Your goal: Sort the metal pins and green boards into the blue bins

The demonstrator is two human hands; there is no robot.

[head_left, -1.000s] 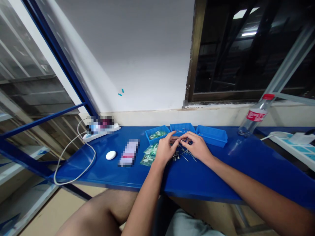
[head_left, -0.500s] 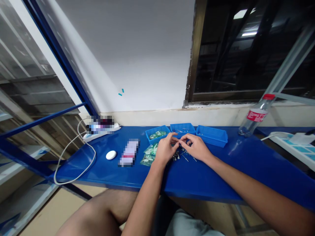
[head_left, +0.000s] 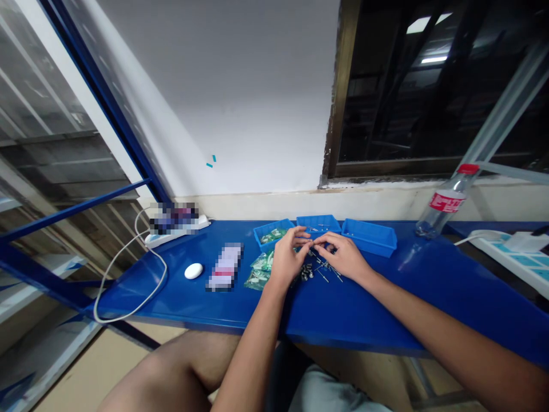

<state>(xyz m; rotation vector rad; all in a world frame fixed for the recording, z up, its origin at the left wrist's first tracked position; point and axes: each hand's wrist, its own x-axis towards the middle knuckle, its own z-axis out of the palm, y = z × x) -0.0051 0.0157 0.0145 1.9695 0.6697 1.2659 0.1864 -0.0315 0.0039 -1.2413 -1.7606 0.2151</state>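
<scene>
My left hand and my right hand meet at the fingertips over the blue table. Both are pinched, but whatever lies between the fingers is too small or hidden to name. Below them on the table is a pile of small metal fittings, with thin metal pins scattered to its right. Green-and-clear plastic bags of small parts lie just left of my left hand. Behind the hands, a blue bin has a few thin metal pieces in it.
A left blue bin contains green bags; a right blue bin stands beside the middle one. A plastic bottle with a red cap stands at right. Leftward are a blurred flat object, a white oval object and a cable.
My fingers have shifted slightly at the meeting point, and my right hand's fingers have straightened a little. The bins, bags and bottle have stayed in place.
</scene>
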